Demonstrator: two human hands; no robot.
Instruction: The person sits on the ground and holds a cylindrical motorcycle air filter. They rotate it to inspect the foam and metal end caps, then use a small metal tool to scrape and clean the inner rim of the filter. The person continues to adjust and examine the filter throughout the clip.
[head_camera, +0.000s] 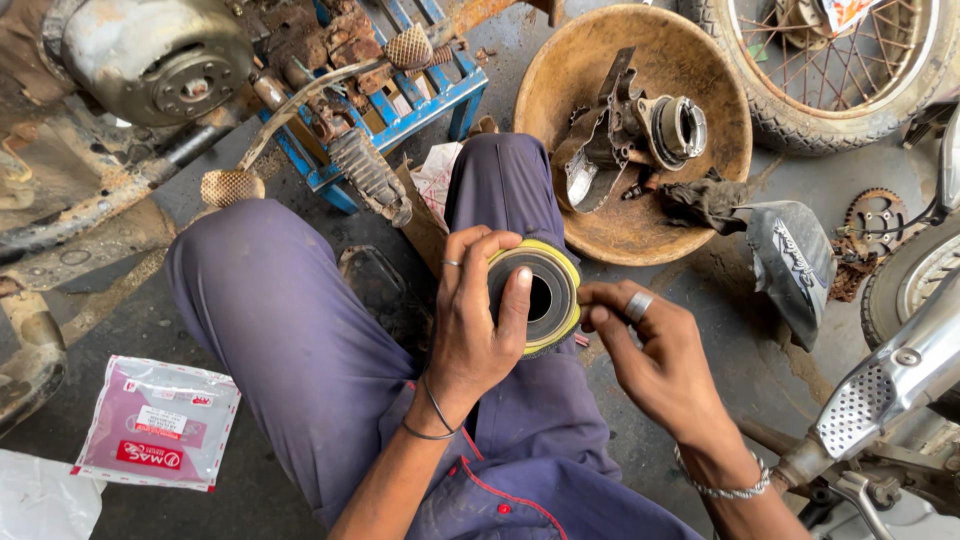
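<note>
My left hand (470, 320) wraps the yellow-rimmed tape roll (535, 295) above my knee, fingers curled round it; right hand (640, 350) fingertips pinch its rim. Light, stiff; probably best gripped by its edges.

roll (535, 295) between hands, bowl (640, 235) behind, packet (158, 423) left

By your left knee lay a flat rectangular plastic pouch (158, 422), pink-purple with a white border and small red and white labels on its face. Just below it, at the frame's lower left corner, sat part of a plain white plastic bag (35, 500). A white and orange printed wrapper (845, 12) lay inside the spoked wheel at top right.
</note>
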